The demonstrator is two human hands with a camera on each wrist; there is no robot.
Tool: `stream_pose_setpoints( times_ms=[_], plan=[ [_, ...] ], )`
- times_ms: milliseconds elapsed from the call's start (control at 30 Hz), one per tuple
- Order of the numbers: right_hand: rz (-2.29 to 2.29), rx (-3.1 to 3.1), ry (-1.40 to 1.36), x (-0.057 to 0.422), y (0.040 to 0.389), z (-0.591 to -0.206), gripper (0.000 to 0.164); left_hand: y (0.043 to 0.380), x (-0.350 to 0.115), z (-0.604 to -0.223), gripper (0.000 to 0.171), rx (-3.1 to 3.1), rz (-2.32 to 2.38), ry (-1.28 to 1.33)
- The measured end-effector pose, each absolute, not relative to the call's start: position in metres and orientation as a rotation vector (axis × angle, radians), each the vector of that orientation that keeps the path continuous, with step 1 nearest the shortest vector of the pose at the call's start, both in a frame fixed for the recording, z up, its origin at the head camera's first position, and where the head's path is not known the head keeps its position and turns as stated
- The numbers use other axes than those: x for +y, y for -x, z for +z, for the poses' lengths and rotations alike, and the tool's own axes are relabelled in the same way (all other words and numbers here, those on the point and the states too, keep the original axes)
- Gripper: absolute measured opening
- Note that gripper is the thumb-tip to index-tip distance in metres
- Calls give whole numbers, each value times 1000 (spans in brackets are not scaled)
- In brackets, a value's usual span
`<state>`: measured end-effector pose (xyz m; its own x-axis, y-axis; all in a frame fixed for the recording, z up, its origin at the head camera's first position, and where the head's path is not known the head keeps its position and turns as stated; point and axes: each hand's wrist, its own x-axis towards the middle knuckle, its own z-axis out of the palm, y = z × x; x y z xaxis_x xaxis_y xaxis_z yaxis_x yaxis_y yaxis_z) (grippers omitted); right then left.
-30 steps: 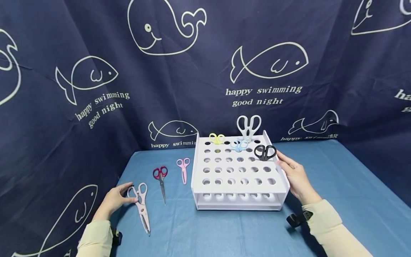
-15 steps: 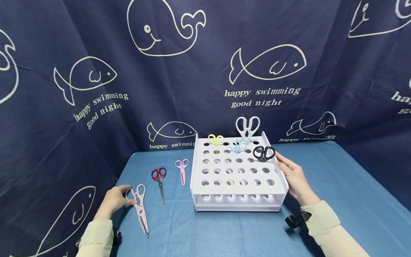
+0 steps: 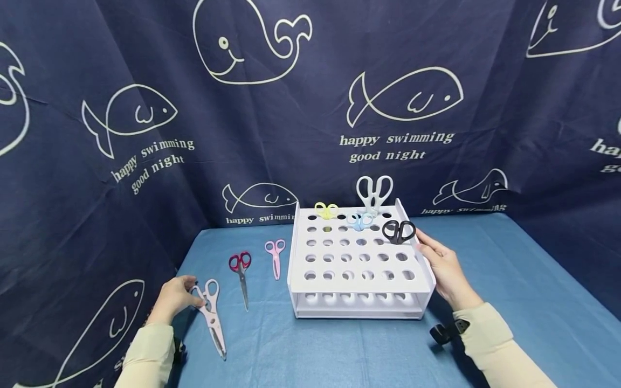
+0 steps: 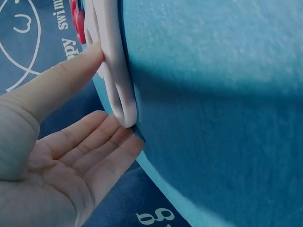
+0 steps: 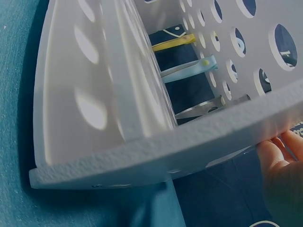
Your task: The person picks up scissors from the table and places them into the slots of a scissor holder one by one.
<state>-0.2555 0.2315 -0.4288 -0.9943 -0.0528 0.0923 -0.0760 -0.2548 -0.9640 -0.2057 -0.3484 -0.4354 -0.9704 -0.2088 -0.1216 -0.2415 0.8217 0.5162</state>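
Pale pink scissors [image 3: 212,318] lie at the left of the blue table, blades towards the front. My left hand [image 3: 174,299] holds them by one handle loop. In the left wrist view the thumb touches the loop [image 4: 124,101] on one side, with the fingertips at its end. My right hand [image 3: 446,272] grips the right side panel of a white holed rack [image 3: 359,307]; part of its fingers is hidden behind the panel. Handles stick up from the rack: yellow scissors [image 3: 326,210], light blue scissors [image 3: 359,221], large whitish scissors [image 3: 374,196] and black-handled scissors [image 3: 399,231].
Red-handled scissors [image 3: 240,269] and small pink scissors [image 3: 276,258] lie on the blue table [image 3: 339,350] between my left hand and the rack. A dark blue curtain [image 3: 271,134] with whale and fish drawings hangs behind and at the sides.
My left hand's wrist and forearm have shifted slightly, the fingers staying at the pale pink scissors' handle. The right hand and the rack keep their places; the view has shifted a little.
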Motion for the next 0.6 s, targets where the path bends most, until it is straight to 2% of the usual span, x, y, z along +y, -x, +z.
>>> stream_pose_setpoints(
  times_ms=[200, 400, 600],
  plan=[
    [2450, -1936, -152, 231, 255, -428, 50, 205, -346, -438, 67, 3005, 790, 380],
    [2459, -1914, -163, 232, 256, -428, 45, 205, -341, -436, 61, 3010, 787, 435],
    [2475, -1903, -165, 231, 255, -428, 45, 205, -335, -434, 63, 3004, 822, 540]
  ],
)
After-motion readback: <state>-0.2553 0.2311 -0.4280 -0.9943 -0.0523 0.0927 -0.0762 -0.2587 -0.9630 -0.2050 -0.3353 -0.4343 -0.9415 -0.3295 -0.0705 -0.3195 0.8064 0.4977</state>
